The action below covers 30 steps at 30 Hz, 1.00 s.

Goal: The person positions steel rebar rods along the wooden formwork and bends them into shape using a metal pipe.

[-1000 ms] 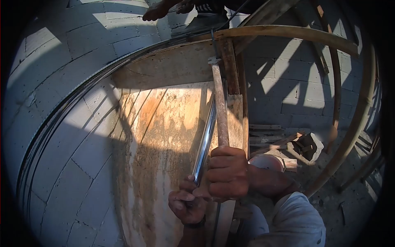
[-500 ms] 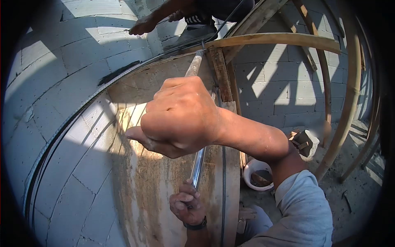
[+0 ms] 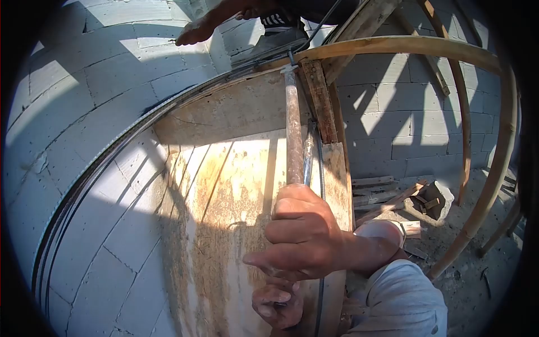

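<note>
My right hand is wrapped round the lower part of a long, worn pipe, whose far end meets a thin rebar at the top of the wooden form. Just below it, my left hand is curled with its fingers closed round the lower end of a shiny metal bar. Most of that bar is hidden behind the pipe and my right hand. Both hands are above a stained plywood panel. A dark ribbed rebar runs along the panel's right side.
Long rebars curve along the block wall on the left. At the top are another person's hand and shoe. Bamboo poles stand at the right, near a white bucket and wood scraps.
My right hand has swung down from over the upper panel, bringing the pipe back over the shiny bar. The view has shifted, with my left hand now lower in it.
</note>
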### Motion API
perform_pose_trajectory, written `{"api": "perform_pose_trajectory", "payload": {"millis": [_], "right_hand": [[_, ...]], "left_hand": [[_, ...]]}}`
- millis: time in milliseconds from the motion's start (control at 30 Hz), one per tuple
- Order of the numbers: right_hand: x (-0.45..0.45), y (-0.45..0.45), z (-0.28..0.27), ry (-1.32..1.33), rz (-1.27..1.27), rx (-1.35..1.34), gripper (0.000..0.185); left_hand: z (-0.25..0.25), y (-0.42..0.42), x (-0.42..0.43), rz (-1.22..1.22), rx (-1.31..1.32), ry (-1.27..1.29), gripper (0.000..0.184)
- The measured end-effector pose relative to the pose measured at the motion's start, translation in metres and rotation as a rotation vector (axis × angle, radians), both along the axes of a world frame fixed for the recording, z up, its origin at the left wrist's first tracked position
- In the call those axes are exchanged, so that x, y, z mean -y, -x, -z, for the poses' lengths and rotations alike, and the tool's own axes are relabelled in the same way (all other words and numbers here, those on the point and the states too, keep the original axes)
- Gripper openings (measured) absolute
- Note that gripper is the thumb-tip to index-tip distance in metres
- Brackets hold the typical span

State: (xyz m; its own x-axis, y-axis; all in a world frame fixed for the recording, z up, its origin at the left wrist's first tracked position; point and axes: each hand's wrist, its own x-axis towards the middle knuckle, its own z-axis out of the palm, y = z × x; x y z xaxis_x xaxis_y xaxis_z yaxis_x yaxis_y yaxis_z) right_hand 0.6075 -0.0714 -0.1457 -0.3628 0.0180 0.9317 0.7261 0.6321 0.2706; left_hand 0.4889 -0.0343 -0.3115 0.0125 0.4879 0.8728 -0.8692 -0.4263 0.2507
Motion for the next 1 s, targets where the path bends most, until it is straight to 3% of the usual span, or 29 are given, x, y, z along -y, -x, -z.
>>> {"api": "perform_pose_trajectory", "payload": {"millis": [167,233,467,567,600,667,767,800,900,933,1000], "right_hand": [[0.019,0.013,-0.016,0.062,0.074,-0.030,0.041],[0.015,0.017,-0.021,0.007,0.059,-0.063,0.047],[0.015,0.018,-0.020,0.003,0.063,-0.107,0.041],[0.008,0.018,-0.019,-0.055,-0.071,-0.152,0.048],[0.008,0.018,-0.019,-0.052,-0.044,-0.146,0.042],[-0.001,0.004,0.001,-0.085,-0.088,-0.134,0.031],[0.011,-0.035,0.053,0.022,-0.032,-0.040,0.016],[0.023,-0.044,0.055,0.062,-0.118,-0.072,0.012],[0.038,-0.037,0.032,0.184,-0.042,-0.011,0.016],[0.031,-0.029,0.032,0.078,-0.069,-0.067,0.013],[0.029,-0.020,0.033,0.127,-0.029,-0.081,0.018]], "left_hand": [[-0.013,0.024,0.010,0.052,-0.138,0.059,0.038],[-0.015,0.023,0.014,0.038,-0.101,0.052,0.038],[-0.009,0.019,0.015,0.066,-0.034,0.007,0.033],[0.003,0.023,0.014,0.154,0.035,0.052,0.035],[0.007,0.024,0.010,0.190,0.068,0.062,0.036],[0.016,0.039,-0.002,0.090,-0.165,0.011,0.036],[0.002,0.009,-0.004,-0.047,-0.087,-0.120,0.037],[-0.005,0.007,0.006,-0.051,-0.078,-0.096,0.036],[-0.022,0.013,0.023,-0.059,-0.131,0.021,0.030],[-0.025,0.016,0.025,-0.043,-0.110,0.045,0.034],[-0.027,0.024,0.029,-0.053,-0.152,0.065,0.037]]}}
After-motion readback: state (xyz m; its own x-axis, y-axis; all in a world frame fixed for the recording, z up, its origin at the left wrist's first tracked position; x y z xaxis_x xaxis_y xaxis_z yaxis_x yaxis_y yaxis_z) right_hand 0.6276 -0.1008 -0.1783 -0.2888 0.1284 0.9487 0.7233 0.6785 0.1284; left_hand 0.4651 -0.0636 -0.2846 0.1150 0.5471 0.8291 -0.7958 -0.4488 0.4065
